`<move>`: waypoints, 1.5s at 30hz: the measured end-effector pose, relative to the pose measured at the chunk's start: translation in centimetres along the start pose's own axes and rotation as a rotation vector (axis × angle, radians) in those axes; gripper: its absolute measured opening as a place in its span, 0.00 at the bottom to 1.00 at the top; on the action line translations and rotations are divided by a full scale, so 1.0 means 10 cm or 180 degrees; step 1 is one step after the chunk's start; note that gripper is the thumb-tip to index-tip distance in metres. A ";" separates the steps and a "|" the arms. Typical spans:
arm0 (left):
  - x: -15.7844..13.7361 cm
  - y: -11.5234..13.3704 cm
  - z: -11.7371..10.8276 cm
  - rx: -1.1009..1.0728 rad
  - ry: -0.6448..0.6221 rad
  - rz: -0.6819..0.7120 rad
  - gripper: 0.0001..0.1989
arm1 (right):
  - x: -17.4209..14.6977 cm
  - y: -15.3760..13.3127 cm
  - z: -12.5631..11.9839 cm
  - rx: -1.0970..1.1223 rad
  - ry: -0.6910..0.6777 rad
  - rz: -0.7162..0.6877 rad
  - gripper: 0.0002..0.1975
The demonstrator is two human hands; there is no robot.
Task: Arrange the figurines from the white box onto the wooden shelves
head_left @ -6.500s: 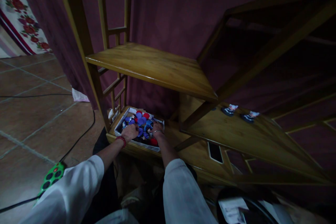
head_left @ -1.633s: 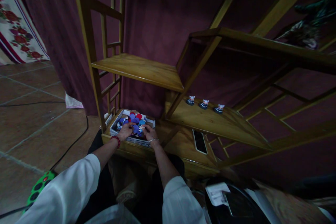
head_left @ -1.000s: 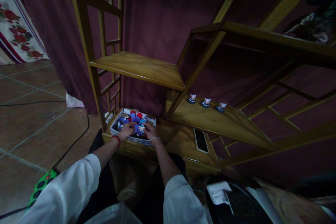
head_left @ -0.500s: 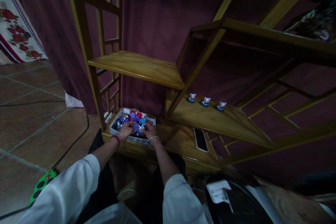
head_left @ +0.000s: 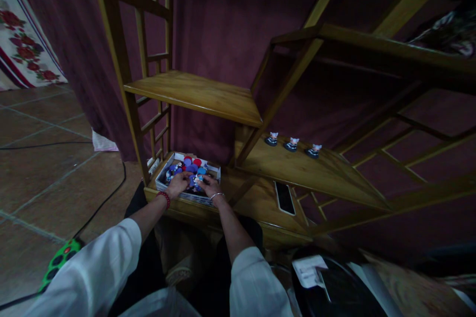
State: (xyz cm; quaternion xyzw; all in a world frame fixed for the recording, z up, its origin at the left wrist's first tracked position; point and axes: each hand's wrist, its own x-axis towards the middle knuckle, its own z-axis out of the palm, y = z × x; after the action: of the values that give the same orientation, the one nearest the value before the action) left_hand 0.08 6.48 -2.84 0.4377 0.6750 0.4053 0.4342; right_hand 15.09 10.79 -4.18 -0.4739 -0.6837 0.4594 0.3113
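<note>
A white-walled box [head_left: 160,178] sits on the low wooden shelf, filled with small figurines and round purple, red and blue discs [head_left: 197,163]. Over its front part, my left hand [head_left: 179,183] pinches what looks like a purple disc [head_left: 192,181]. My right hand [head_left: 210,186] has its fingers closed on a small white-and-blue figurine [head_left: 199,178], close beside the left fingertips. The fingers partly hide both pieces, and the dim light blurs their details.
Three matching figurines on dark bases [head_left: 292,144] stand in a row on the raised shelf at right. A phone [head_left: 284,198] lies on the lower board. Slanted wooden posts frame the shelves. A green power strip [head_left: 61,260] is on the floor at left.
My right hand has shifted slightly left, bringing the figurine nearer my left fingertips. My left hand stays almost in place.
</note>
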 end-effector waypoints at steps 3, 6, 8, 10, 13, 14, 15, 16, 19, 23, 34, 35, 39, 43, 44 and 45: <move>0.01 -0.02 0.00 0.0150 0.0052 0.0024 0.17 | 0.00 -0.02 0.02 0.0219 -0.0026 0.0064 0.16; 0.02 -0.03 0.00 0.0172 0.0021 0.0006 0.17 | 0.01 0.01 0.03 0.0436 0.0036 0.0068 0.16; 0.02 -0.03 0.00 0.0107 -0.0007 -0.0026 0.17 | 0.02 0.04 0.03 0.0562 0.0021 0.0066 0.16; 0.02 -0.03 0.01 0.0030 -0.0010 -0.0039 0.17 | 0.03 0.08 0.05 0.0586 0.0032 0.0083 0.16; 0.01 -0.03 0.01 -0.0008 0.0008 -0.0028 0.17 | 0.06 0.12 0.07 0.0472 0.0099 0.0148 0.14; 0.01 -0.02 0.01 -0.0017 0.0006 -0.0022 0.17 | 0.07 0.13 0.08 0.0416 0.0113 0.0170 0.14; 0.01 -0.02 0.01 -0.0029 -0.0001 -0.0016 0.17 | 0.08 0.14 0.08 0.0362 0.0134 0.0187 0.14; 0.01 -0.02 0.01 -0.0038 -0.0008 -0.0007 0.17 | 0.08 0.14 0.09 0.0314 0.0163 0.0198 0.14; 0.02 -0.03 0.01 -0.0030 -0.0013 0.0030 0.18 | 0.08 0.14 0.08 0.0224 0.0241 0.0188 0.16; 0.02 -0.04 0.01 -0.0024 -0.0026 0.0053 0.18 | 0.08 0.14 0.08 0.0216 0.0213 0.0198 0.15; -0.08 0.09 -0.01 -0.0627 -0.0072 -0.0114 0.16 | 0.04 0.05 0.11 0.0979 0.0293 0.0578 0.16; -0.09 0.10 -0.01 -0.0676 -0.0076 -0.0127 0.16 | 0.04 0.05 0.11 0.1043 0.0291 0.0586 0.17; -0.12 0.15 -0.03 -0.0693 -0.0069 -0.0102 0.16 | 0.05 0.07 0.11 0.1154 0.0264 0.0585 0.20; -0.14 0.16 -0.03 -0.0740 -0.0080 -0.0084 0.15 | 0.05 0.09 0.10 0.1006 0.0365 0.0408 0.19; -0.14 0.16 -0.03 -0.0763 -0.0086 -0.0087 0.15 | 0.05 0.08 0.10 0.0997 0.0406 0.0346 0.18; -0.15 0.15 -0.03 -0.0780 -0.0090 -0.0082 0.15 | 0.05 0.08 0.10 0.1012 0.0436 0.0290 0.18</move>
State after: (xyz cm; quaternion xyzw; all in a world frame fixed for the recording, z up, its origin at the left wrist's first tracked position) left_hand 0.49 5.50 -0.97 0.3783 0.6197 0.4730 0.4991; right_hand 14.31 11.02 -5.33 -0.4794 -0.5575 0.5419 0.4071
